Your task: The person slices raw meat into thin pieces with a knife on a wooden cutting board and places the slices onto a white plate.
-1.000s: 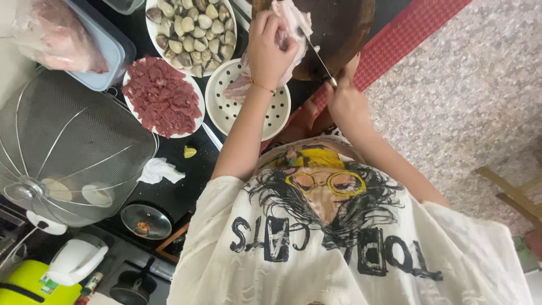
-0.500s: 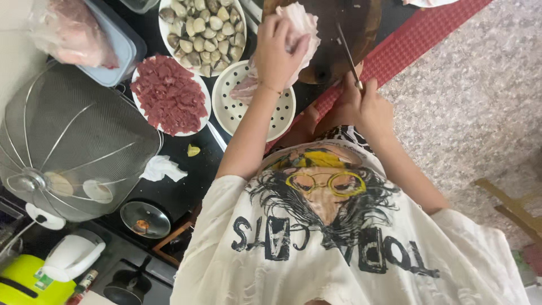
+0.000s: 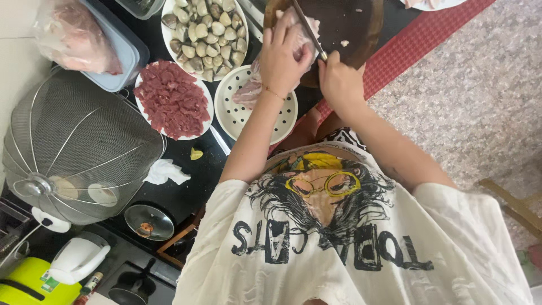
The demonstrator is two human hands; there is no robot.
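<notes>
Fingers [image 3: 287, 35] of my left hand [image 3: 280, 61] are curled around a pale piece of raw meat [image 3: 303, 35], pressing it down on the round dark wooden cutting board [image 3: 353, 25]. My right hand [image 3: 339, 82] is closed around the handle of a knife [image 3: 309, 29], and the blade lies across the meat, just beside my left fingers. The meat is at the near edge of the board, partly hidden under my left hand. Below the board, touching its edge, stands a white perforated plate [image 3: 257, 116] with another piece of pale meat [image 3: 248, 90] on it. Left of this plate is a white plate of chopped red meat [image 3: 172, 99], and above it a white bowl full of clams [image 3: 206, 31]. A plastic bag with pink meat [image 3: 70, 36] rests on a light blue tray [image 3: 121, 62] at the top left. A wire mesh food cover [image 3: 79, 147] stands on the dark tabletop [image 3: 186, 195], and near it lie a crumpled white tissue [image 3: 165, 171] and a small yellow scrap [image 3: 195, 153]. Lower left I see a small metal lid [image 3: 149, 222] and a yellow-green appliance [image 3: 31, 285]. A red woven mat [image 3: 415, 45] lies to the right of the board.
</notes>
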